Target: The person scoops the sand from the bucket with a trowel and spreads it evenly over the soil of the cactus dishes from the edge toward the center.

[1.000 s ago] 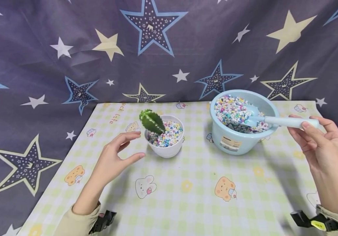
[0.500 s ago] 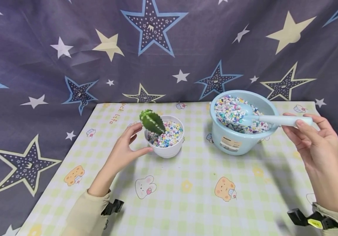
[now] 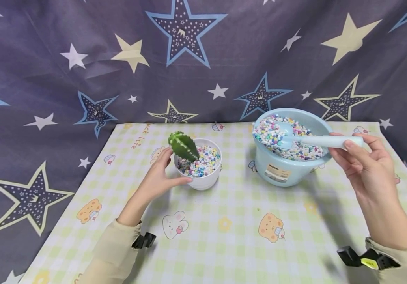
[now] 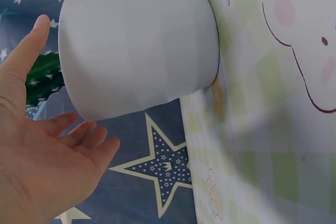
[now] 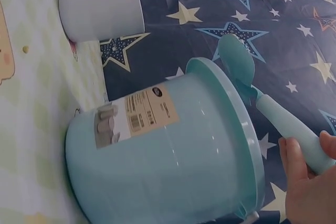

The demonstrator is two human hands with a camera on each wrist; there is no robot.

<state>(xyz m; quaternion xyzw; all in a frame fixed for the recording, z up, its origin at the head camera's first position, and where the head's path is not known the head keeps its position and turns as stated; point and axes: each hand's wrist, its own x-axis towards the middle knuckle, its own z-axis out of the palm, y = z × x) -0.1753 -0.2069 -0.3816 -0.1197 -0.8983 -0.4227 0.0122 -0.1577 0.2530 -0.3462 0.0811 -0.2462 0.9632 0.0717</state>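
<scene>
Right hand (image 3: 364, 165) pinches the far end of the light blue scoop (image 3: 310, 140) handle, thumb on top, fingers curled under. The scoop's long axis runs roughly level from the hand out toward the left hand's side, with the blade end over the blue basin (image 3: 288, 169), resting on or just above the coloured gravel (image 3: 278, 130); cannot tell if it touches. The right wrist view shows the blade (image 5: 237, 59) above the basin rim (image 5: 239, 129), the handle passing over the rim to the fingers (image 5: 296, 163).

Left hand (image 3: 159, 179) is cupped against the near side of the white pot (image 3: 200, 177), thumb tip on the pot wall, fingers spread and mostly straight, not closed round it. In the left wrist view the palm (image 4: 37, 166) stands just beside the pot wall (image 4: 139, 48). The cactus (image 3: 183, 146) leans toward the left hand, over the pot rim.

Pot and basin stand apart with bare counter (image 3: 232, 221) between them. Wide bare cloth lies on the near side of both hands. The basin sits near the counter's back edge, just ahead of the right hand.
</scene>
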